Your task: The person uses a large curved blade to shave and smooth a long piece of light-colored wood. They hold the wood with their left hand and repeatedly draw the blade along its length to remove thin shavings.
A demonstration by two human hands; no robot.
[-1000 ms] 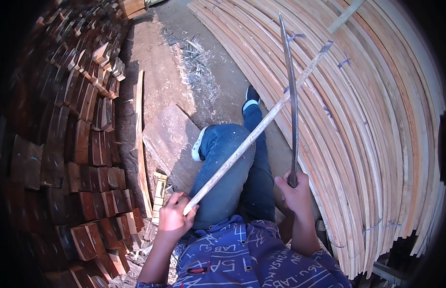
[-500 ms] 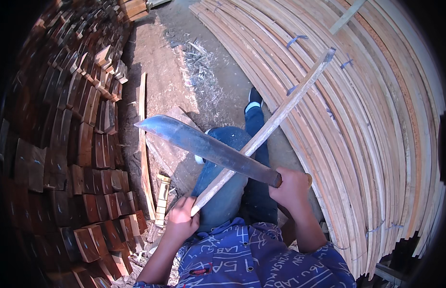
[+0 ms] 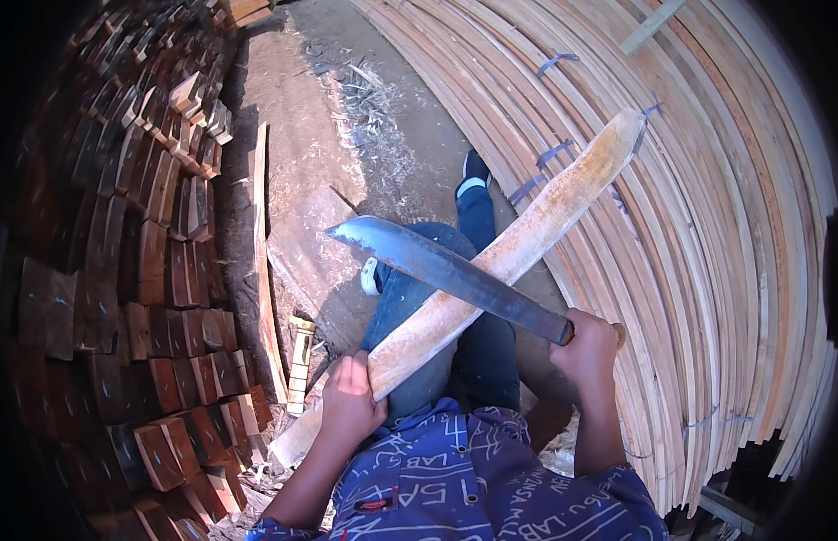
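Note:
My left hand (image 3: 352, 401) is closed round the near part of a long, slightly curved wooden plank (image 3: 536, 221). The plank slants across my lap to the far right, its broad, pale brown-stained face turned up. Its near end pokes out to the left of my left wrist. My right hand (image 3: 586, 347) grips the handle of a machete (image 3: 437, 270). The broad grey blade crosses over the plank and points to the upper left, its tip beyond the plank. Whether the blade touches the wood, I cannot tell.
Stacked dark wood blocks (image 3: 180, 379) fill the left side. Long pale strips (image 3: 680, 270) bundled with blue ties lie along the right. A flat board (image 3: 315, 243), a thin strip (image 3: 261, 261) and a short yellowish piece (image 3: 300, 365) lie on the ground. Shavings (image 3: 378, 117) litter the ground ahead.
The plank has turned from its narrow edge to its broad face and slid back past my left hand. My right hand and the machete have moved to the right.

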